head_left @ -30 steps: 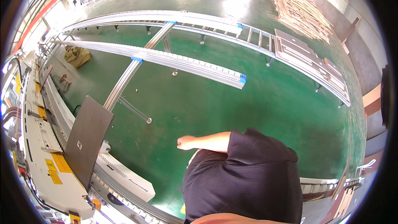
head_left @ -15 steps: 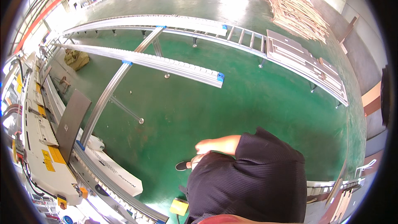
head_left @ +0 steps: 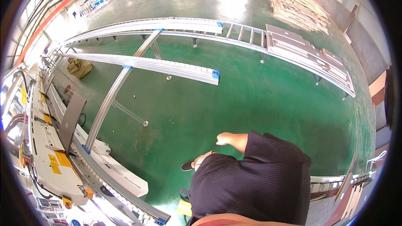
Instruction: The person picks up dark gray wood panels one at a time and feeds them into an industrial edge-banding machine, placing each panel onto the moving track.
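Note:
My right hand [head_left: 223, 138] hangs out from the short dark sleeve [head_left: 261, 148] over the green floor, touching nothing. Its fingers look curled in, and I see nothing in them. My left hand is not in view. Below the right hand, a pale patch of my leg or clothing and a dark shoe [head_left: 187, 166] show past my dark ribbed shirt [head_left: 251, 184]. Farther left, a grey-brown board [head_left: 72, 119] stands on edge against the long white machine [head_left: 58, 175]. No hand is near it.
A metal rail frame [head_left: 109, 100] with roller-topped arms [head_left: 176, 69] spans the left and middle. Behind it, a roller conveyor [head_left: 241, 34] carries stacked panels [head_left: 299, 50]. Wood strips [head_left: 297, 6] lie piled at the far right. A yellow object [head_left: 184, 207] is by my body.
My right hand has swung forward in the picture, up and to the right, away from my leg. The view has shifted slightly, and the yellow object is now more covered by my body.

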Tool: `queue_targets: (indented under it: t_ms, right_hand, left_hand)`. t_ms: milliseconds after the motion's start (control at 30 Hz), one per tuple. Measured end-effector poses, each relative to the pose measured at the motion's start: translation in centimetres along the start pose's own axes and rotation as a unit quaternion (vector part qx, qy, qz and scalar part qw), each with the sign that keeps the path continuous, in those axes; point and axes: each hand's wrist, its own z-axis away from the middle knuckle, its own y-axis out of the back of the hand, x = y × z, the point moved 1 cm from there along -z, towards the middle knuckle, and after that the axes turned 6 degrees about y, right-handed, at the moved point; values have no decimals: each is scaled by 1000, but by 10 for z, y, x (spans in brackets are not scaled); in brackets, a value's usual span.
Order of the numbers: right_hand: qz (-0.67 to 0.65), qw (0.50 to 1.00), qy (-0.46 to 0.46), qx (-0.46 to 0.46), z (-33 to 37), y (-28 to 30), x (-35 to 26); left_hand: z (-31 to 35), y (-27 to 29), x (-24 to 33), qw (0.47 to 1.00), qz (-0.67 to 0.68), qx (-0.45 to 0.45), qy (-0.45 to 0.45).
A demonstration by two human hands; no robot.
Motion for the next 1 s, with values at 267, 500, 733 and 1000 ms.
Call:
queue_targets:
  t_ms: [267,500,733,1000]
  right_hand:
    - [-31,987,158,-16,-48,4,-129]
    - [-2,992,123,-31,-74,7,-116]
    - [4,998,-18,-56,-95,-5,-82]
    - [-384,897,201,88,-103,2,-151]
  left_hand:
    - [-3,9,-21,1000,-17,-1,15]
    - [-10,11,-37,999,-23,-5,24]
    - [-15,19,-63,998,-41,1,50]
    - [-11,36,-98,992,-86,18,93]
